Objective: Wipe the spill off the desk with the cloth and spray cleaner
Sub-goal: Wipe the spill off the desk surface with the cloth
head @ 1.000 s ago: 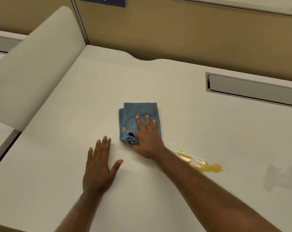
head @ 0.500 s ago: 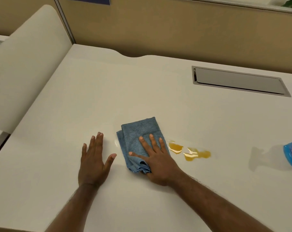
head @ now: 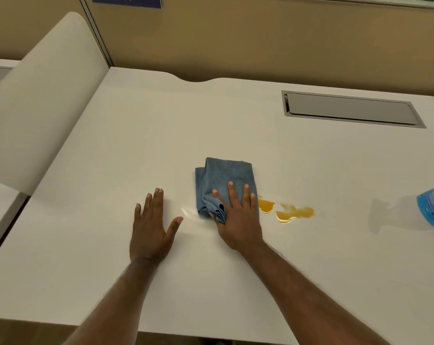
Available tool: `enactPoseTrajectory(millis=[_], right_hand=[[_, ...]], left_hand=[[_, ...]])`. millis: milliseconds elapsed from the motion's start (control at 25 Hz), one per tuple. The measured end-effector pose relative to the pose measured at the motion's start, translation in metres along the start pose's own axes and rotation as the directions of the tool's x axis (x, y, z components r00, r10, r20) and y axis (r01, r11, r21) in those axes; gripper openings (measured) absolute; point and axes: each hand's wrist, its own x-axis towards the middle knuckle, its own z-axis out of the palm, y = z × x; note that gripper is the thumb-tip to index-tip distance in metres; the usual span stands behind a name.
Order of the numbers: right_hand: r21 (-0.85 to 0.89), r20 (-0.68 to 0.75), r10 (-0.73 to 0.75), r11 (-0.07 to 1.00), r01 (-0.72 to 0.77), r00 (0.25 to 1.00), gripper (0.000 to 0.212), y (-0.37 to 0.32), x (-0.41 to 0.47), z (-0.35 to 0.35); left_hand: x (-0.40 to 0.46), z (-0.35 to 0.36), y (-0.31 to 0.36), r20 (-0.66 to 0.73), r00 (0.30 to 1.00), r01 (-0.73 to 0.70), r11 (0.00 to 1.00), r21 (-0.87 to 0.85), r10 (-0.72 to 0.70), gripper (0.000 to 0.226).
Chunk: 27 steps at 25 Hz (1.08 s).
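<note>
A folded blue cloth [head: 225, 178] lies on the white desk [head: 161, 135]. My right hand [head: 237, 217] presses flat on its near half, fingers spread, thumb tucked against the bunched near-left corner. Just right of the cloth is an amber spill [head: 285, 211] in two small puddles, touching or nearly touching the cloth's right edge. My left hand [head: 152, 227] rests flat on the desk, palm down and fingers apart, a little left of the cloth. A blue spray cleaner bottle [head: 433, 207] shows at the right frame edge, mostly cut off.
A grey cable hatch [head: 350, 109] is set into the desk at the back right. A tan partition wall [head: 260, 38] runs along the back. A white curved divider [head: 36, 108] stands on the left. A faint wet streak [head: 188, 212] lies between my hands.
My right hand slid the cloth towards me and to the right until it reached the left of the spill. The view shifted, and the spray bottle came into sight at the right edge.
</note>
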Motion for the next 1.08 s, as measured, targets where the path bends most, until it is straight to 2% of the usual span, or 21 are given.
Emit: enactPoseTrajectory(millis=[120,240,400,520,640,840,1000,1080], right_hand=[[0.007,0.031,0.015,1.000,-0.015,0.999,0.064,-0.020,0.035,-0.002],[-0.050,0.115,-0.195,0.978,0.201,0.974,0.060,-0.030,0.060,-0.009],[-0.042,0.200,-0.468,0.874,0.485,0.861,0.057,-0.011,0.043,-0.015],[-0.028,0.215,-0.566,0.811,0.585,0.796,0.056,0.015,0.010,-0.015],[-0.006,0.179,-0.517,0.850,0.526,0.837,0.059,0.045,-0.015,-0.020],[0.106,0.127,-0.290,0.955,0.277,0.949,0.067,0.100,-0.034,-0.036],[0.143,0.139,-0.218,0.970,0.198,0.966,0.072,0.144,-0.044,-0.052],[0.179,0.100,-0.188,0.969,0.169,0.977,0.072,0.164,-0.054,-0.056]], left_hand=[[0.001,0.001,-0.001,-0.009,1.000,0.004,1.000,-0.013,-0.004,0.090],[0.001,0.002,-0.002,-0.025,1.000,0.010,0.999,-0.033,-0.010,0.091],[0.001,0.002,-0.002,-0.043,0.999,0.005,0.998,-0.057,-0.007,0.090],[0.000,0.002,-0.001,-0.048,0.999,0.009,0.998,-0.066,-0.012,0.090],[0.001,0.002,-0.003,-0.036,0.999,0.004,0.999,-0.052,-0.006,0.089],[0.000,0.002,-0.002,-0.014,1.000,0.008,0.999,-0.040,-0.009,0.087],[-0.002,0.001,-0.007,-0.016,1.000,0.018,1.000,-0.011,-0.018,0.088],[-0.001,0.001,-0.008,-0.005,1.000,-0.006,1.000,-0.007,0.006,0.088]])
